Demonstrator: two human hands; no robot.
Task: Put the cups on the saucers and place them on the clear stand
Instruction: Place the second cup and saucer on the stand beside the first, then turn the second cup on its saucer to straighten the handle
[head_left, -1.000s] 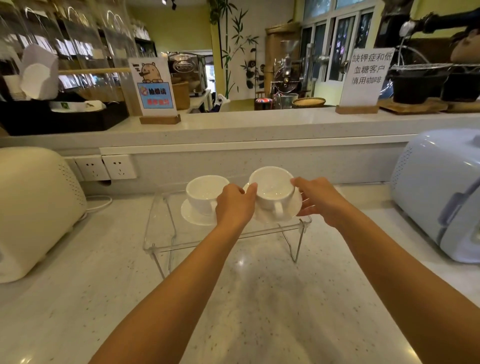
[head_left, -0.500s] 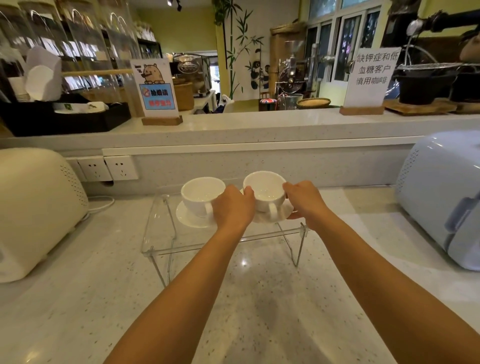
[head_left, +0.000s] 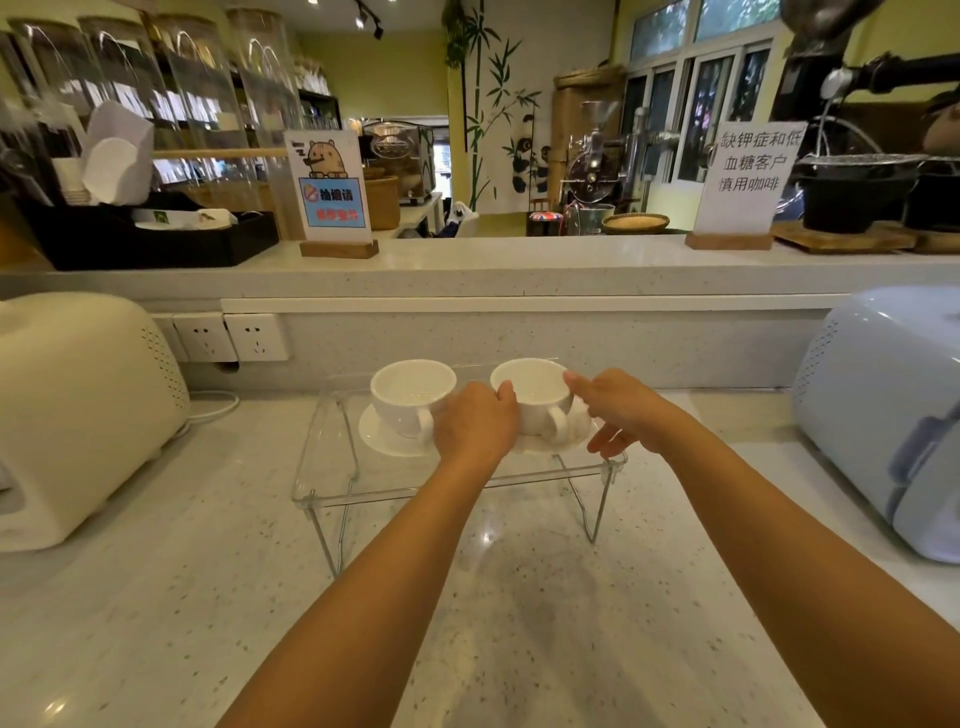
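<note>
Pretty much done by then: the first white ceramic cup on its saucer (head_left: 410, 402) sat on the clear acrylic stand (head_left: 332, 467), while the left hand (head_left: 475, 423) and the right hand (head_left: 621, 410) gripped the second white cup and saucer (head_left: 535, 397) at its right end, just needing release.

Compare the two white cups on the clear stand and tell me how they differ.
The left cup stands free, touched by no hand; the right cup has the left hand and the right hand on either side of it. The left cup's saucer shows clearly in front of it, while the right cup's saucer is partly hidden by the hands. Both are white, upright and on the clear stand, handles toward the camera.
</note>
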